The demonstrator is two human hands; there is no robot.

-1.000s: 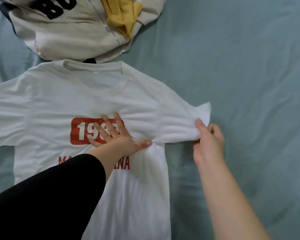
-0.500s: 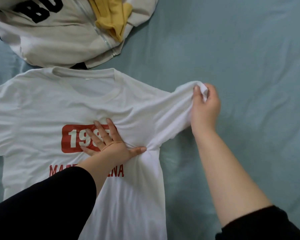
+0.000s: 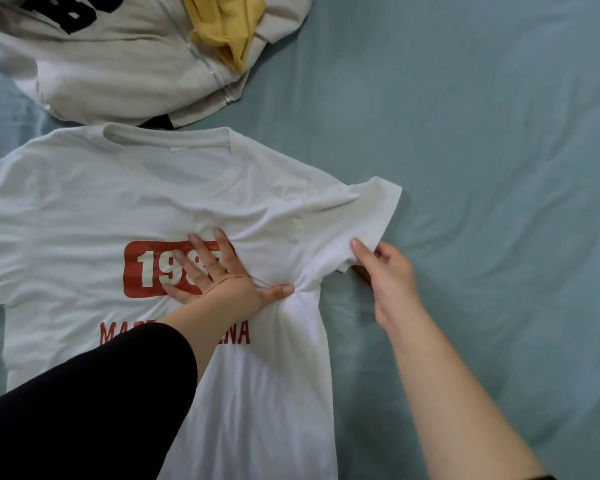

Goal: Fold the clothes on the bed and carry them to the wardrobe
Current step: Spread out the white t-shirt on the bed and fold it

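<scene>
A white T-shirt [image 3: 94,209] with a red "19.." print lies face up on the bed, collar toward the far side. My left hand [image 3: 219,275] presses flat on its chest, fingers spread over the print, thumb at the right armpit where the cloth bunches. My right hand [image 3: 385,268] pinches the lower hem of the shirt's right sleeve [image 3: 364,216], which lies spread on the sheet. The shirt's left sleeve runs out of view at the left edge.
A cream zip jacket [image 3: 118,60] with black letters lies crumpled just beyond the collar, with a yellow garment [image 3: 226,32] on top of it. The blue-green bed sheet [image 3: 482,133] stretches wide to the right.
My right hand lifted the right sleeve up and away half a second ago, and has now brought it back down flat on the sheet. My left hand stayed pressed on the chest.
</scene>
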